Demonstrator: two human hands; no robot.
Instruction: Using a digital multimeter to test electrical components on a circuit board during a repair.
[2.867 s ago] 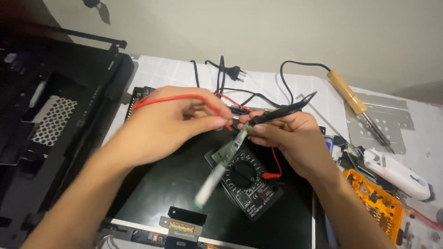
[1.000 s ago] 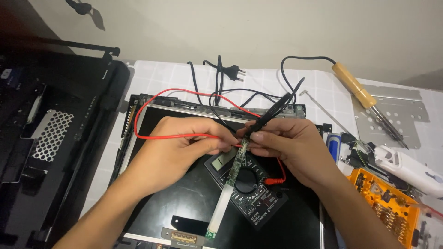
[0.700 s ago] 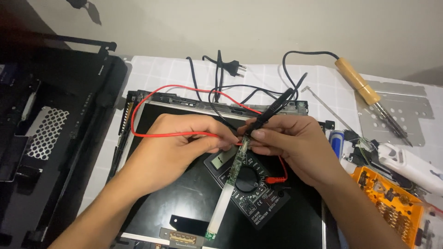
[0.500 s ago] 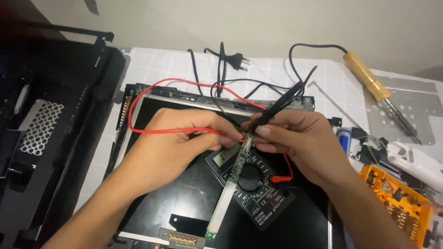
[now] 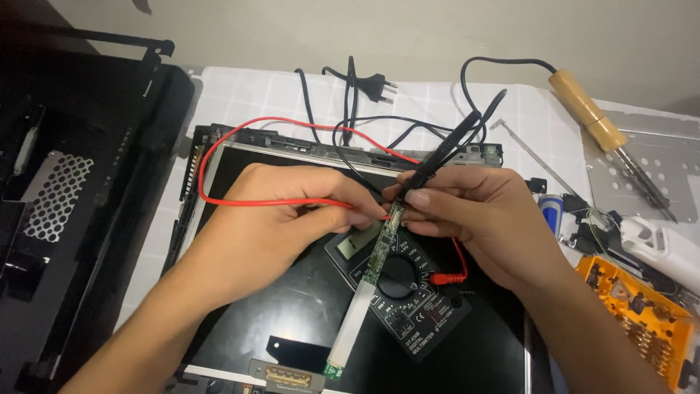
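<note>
My left hand (image 5: pixel 284 219) pinches the red test probe (image 5: pixel 364 211), its red lead (image 5: pixel 219 146) looping back over the panel. My right hand (image 5: pixel 474 219) grips the black test probe (image 5: pixel 445 157) and the top end of a long narrow green circuit strip (image 5: pixel 364 292). Both probe tips meet at the strip's upper end. A black multimeter (image 5: pixel 408 292) lies under the strip on a dark flat display panel (image 5: pixel 292 306).
An open black device chassis (image 5: pixel 65 204) fills the left. A wooden-handled soldering iron (image 5: pixel 605 131) and a metal plate (image 5: pixel 656 168) lie at the right. An orange bit case (image 5: pixel 642 314), a white tool (image 5: pixel 663 248) and a black mains plug (image 5: pixel 375 84) lie around.
The hands and strip have stayed together over the multimeter. The strip went from tilted and raised to lying down along the meter. The view shifted slightly.
</note>
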